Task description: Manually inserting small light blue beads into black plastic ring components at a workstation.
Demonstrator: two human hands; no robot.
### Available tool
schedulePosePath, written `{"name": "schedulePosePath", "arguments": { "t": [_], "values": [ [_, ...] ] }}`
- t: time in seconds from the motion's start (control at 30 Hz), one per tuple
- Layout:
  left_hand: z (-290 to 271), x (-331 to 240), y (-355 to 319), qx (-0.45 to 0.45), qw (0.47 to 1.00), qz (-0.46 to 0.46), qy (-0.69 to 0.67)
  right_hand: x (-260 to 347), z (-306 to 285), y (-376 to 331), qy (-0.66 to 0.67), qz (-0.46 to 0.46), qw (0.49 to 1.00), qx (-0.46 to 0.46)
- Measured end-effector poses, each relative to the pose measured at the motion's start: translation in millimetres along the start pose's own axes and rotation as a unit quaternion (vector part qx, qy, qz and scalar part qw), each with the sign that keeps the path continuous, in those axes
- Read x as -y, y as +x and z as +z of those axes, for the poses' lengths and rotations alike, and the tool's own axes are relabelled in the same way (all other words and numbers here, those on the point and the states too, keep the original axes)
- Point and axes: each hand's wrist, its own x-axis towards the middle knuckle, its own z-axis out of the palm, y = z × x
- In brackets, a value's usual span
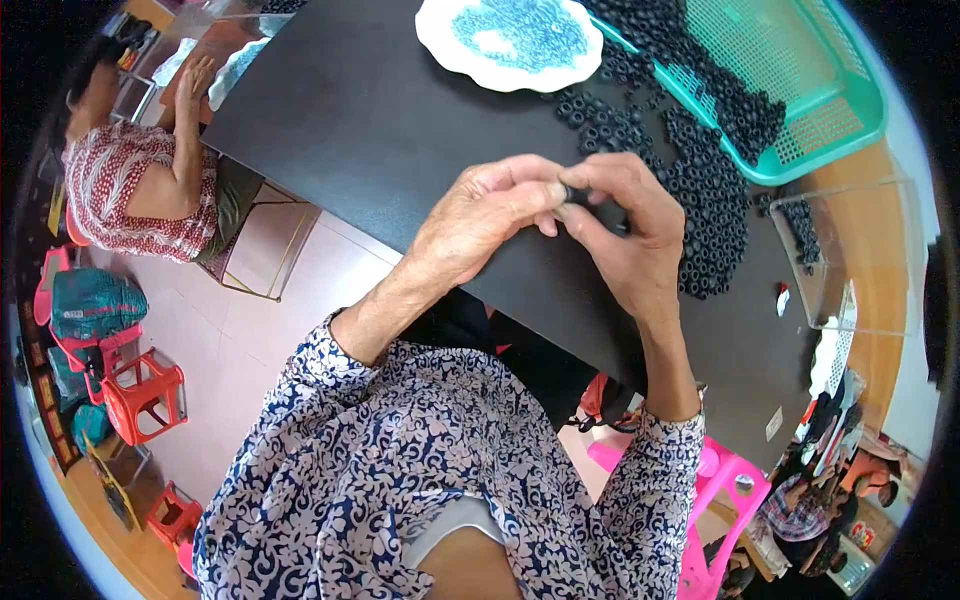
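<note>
My left hand (470, 222) and my right hand (640, 225) meet at their fingertips above the dark table (345, 110). Between the pinching fingers and thumbs sits a small black ring (573, 192), mostly covered by them. Whether a second tiny piece is pinched with it cannot be made out. Just beyond and to the right of my right hand spreads a loose heap of black rings (712, 225). A white scalloped plate (440, 50) with many small pale-blue rings (525, 35) lies farther off, past my left hand.
A green mesh basket (870, 100), part filled with black rings, stands at the far right. Beside it is a clear plastic box (870, 260). At the upper left another person (150, 190) sits at a table. A pink stool (715, 510) is at lower right, red stools (145, 395) at left.
</note>
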Motion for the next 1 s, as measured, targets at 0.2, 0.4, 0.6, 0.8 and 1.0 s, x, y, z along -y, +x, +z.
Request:
{"name": "schedulePosePath", "arguments": {
  "t": [0.2, 0.4, 0.6, 0.8, 1.0],
  "values": [
    [-4.5, -0.7, -8.5, -0.013, 0.999, 0.016, 0.029, -0.6, -12.1, 28.8, 0.112, 0.087, 0.988, 0.059],
    [-6.6, 1.1, -10.7, -0.023, 0.999, 0.021, 0.013, -35.0, 4.3, 114.0, -0.116, 0.001, 0.989, 0.088],
    [-6.2, -2.4, -10.0, 0.014, 1.000, 0.001, -0.008, -73.0, 29.1, 162.3, -0.258, -0.142, 0.945, 0.143],
    [-6.5, -4.9, -11.3, 0.043, 0.998, 0.000, 0.047, -74.7, 39.1, 171.4, -0.325, -0.163, 0.912, 0.188],
    [-3.9, -7.6, -12.1, 0.037, 0.993, 0.016, 0.110, -73.3, 40.5, 175.4, -0.351, -0.148, 0.900, 0.213]
  ]
}}
